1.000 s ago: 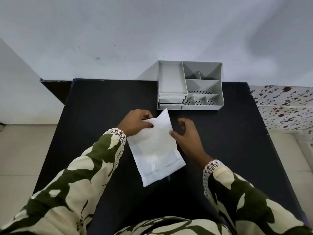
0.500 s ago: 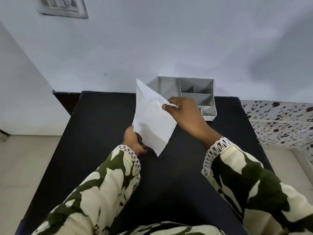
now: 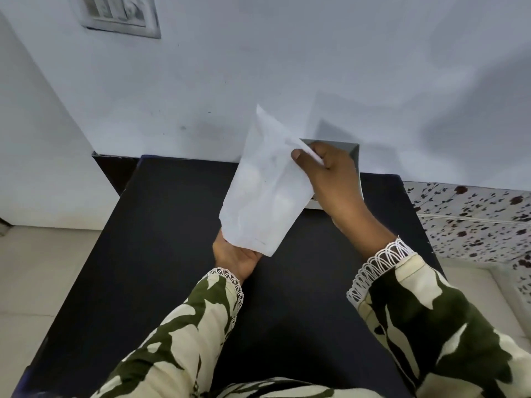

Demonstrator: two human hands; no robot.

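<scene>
A white paper pouch (image 3: 265, 188) is held up above the black table (image 3: 161, 239), its open top pointing away from me. My right hand (image 3: 330, 179) pinches the top edge of the pouch between thumb and fingers. My left hand (image 3: 234, 255) is under the pouch's bottom end and supports it; its fingers are hidden behind the paper. A grey plastic organiser (image 3: 355, 156) stands at the table's far edge, mostly hidden behind my right hand and the pouch.
A pale wall rises right behind the table, with a switch plate (image 3: 119, 15) at the upper left. A speckled tiled ledge (image 3: 474, 214) lies to the right of the table. Pale floor shows on the left.
The pouch has been lifted off the table and raised upright. My right hand took hold of its top edge and my left hand moved to its bottom end. The view tilted up.
</scene>
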